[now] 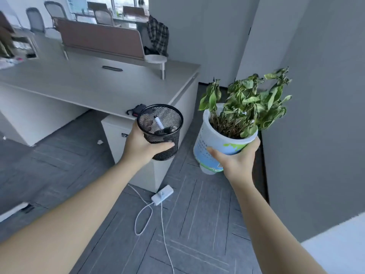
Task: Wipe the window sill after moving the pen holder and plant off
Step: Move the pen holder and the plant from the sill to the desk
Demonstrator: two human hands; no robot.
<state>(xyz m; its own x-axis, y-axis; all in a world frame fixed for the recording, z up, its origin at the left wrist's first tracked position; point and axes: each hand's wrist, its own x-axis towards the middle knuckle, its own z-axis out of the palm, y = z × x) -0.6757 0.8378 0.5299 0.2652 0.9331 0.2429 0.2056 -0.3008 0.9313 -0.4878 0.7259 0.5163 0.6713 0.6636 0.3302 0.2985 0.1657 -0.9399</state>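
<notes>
Head view: your left hand [141, 147] wraps fingers around black mesh pen holder [161, 131], held in air by desk [94, 86] corner, pens inside. Your right hand [236, 157] grips plant [245, 101] by its white-blue pot [215, 143], tilted left, above grey floor [197, 224], near wall [316, 115].

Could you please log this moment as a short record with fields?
left hand: holds the pen holder upright, fingers wrapped round its lower half
pen holder contents: a white marker and a dark item, leaning inside
right hand: holds the plant by its pot, tilted to the left
plant state: leaves drooping, partly wilted
both items: carried in the air, over the floor
nearest surface: desk, ahead and to the left
floor: white power strip with cable
sill wiping: not yet begun
</notes>
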